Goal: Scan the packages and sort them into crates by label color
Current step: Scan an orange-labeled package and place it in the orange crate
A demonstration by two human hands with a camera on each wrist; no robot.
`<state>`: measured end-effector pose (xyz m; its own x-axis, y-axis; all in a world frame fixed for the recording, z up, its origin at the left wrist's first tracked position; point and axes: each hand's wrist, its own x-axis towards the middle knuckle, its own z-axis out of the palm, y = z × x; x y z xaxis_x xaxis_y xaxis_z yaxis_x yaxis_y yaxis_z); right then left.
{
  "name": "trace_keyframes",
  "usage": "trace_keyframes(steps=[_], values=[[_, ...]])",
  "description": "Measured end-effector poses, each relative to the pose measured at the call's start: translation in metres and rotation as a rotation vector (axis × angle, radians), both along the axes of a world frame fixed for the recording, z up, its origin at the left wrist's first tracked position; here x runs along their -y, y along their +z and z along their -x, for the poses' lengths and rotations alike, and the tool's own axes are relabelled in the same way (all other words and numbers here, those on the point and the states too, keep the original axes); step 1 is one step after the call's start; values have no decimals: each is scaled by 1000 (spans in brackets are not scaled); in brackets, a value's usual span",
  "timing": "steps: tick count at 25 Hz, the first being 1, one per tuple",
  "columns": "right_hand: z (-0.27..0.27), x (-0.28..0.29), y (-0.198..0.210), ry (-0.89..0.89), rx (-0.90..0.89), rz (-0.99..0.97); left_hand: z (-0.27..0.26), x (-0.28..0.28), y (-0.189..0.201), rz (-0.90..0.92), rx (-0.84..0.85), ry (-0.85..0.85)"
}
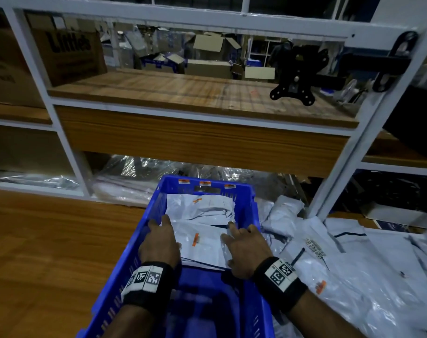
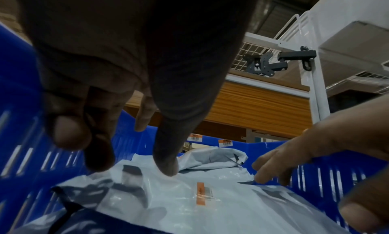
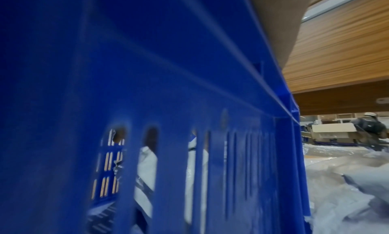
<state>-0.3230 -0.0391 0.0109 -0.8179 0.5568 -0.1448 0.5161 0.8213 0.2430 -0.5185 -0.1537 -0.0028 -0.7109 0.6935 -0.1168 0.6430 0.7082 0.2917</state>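
Both hands, left [image 1: 160, 245] and right [image 1: 246, 248], rest with fingers spread on a pale grey package [image 1: 202, 245] with an orange label [image 1: 195, 239], inside the blue crate [image 1: 144, 230].

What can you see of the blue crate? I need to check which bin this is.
The blue crate is rigid-looking plastic with slotted walls, standing upright on the wooden table beside loose packages. Three orange-striped stickers sit on its far rim. Inside lie pale grey poly mailers with orange labels; the left hand and right hand reach in over them.
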Motion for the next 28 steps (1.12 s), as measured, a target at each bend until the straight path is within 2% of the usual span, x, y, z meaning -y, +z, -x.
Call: trace_keyframes(steps=[4, 10, 13, 16, 18, 20, 22, 25, 26, 27, 28], values=[[-1, -3, -5, 20, -25, -5, 2, -1, -4, 5, -18, -58], [-2, -5, -7, 18, -92, 5, -7, -10, -18, 13, -58, -293], [-4, -4, -5, -5, -241, 88, -11, -12, -19, 31, -55, -315], [-9, -2, -1, -41, -503, 253, -11, -9, -14, -22, -69, -321], [-16, -1, -2, -49, -686, 365, -12, -6, -5, -186, -60, -304], [-30, 3, 0, -35, -865, 457, -16, -1, 7, -451, -50, -289], [-53, 7, 8, -69, -971, 493, -25, 3, 25, -689, -68, -271], [-111, 2, 11, -272, -1107, 499, -56, 6, 62, -869, -65, -330], [-134, -6, 5, -366, -1112, 436, -71, 6, 73, -895, -41, -356], [-160, -16, -4, -475, -1031, 342, -89, 2, 82, -915, -7, -382], [-182, -26, -14, -595, -859, 272, -105, -2, 89, -929, 28, -409]])
